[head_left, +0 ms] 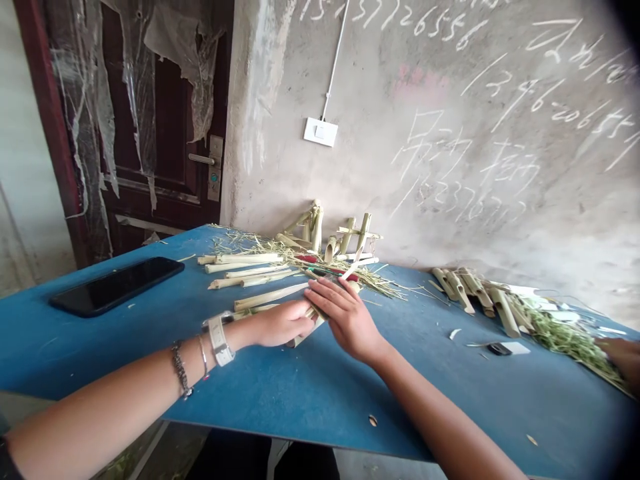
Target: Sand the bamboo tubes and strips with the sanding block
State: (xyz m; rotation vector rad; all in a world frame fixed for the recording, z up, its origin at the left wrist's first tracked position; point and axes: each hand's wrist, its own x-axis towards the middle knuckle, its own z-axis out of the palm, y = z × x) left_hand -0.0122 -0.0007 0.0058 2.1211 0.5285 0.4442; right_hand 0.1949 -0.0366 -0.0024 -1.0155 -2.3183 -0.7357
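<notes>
Bamboo stick (pixel 301 339): pale split length lying at the middle of the blue table (pixel 280 393), under and between both hands. Only its near end shows.
Left hand (pixel 283 323): grip closed, fingers curled down over the stick.
Right hand (pixel 349 319): grip apart, fingers stretched flat across the far part of the stick and touching the straw litter (pixel 370 283) beside it. No clamp is visible.
Handling (judged): light, stiff and dry. It probably splits along the grain if bent. Cut edges may be sharp. The smooth skin may let it slide on the table.
Hold point (judged): mid-length, on the rounded outer face, away from the split edges and the tapered end.
Count, loose lengths (pixel 247 267): about six, left of the hands and roughly parallel. Overlap hides the exact figure.
Count, short tubes (pixel 473 288): about six, right of the hands and well apart from them.
Count, upright frames (pixel 314 227): two, standing against the wall (pixel 450 167).
Count, phone (pixel 117 285): one, lying flat at the far left.
Count, hands: two of the person's own. One other person's hand (pixel 624 355) is at the right edge, by a green bundle (pixel 565 337).
Count, straw litter: not countable, scattered behind the hands.
Left wrist: one watch (pixel 219 339) and two bracelets (pixel 181 368).
</notes>
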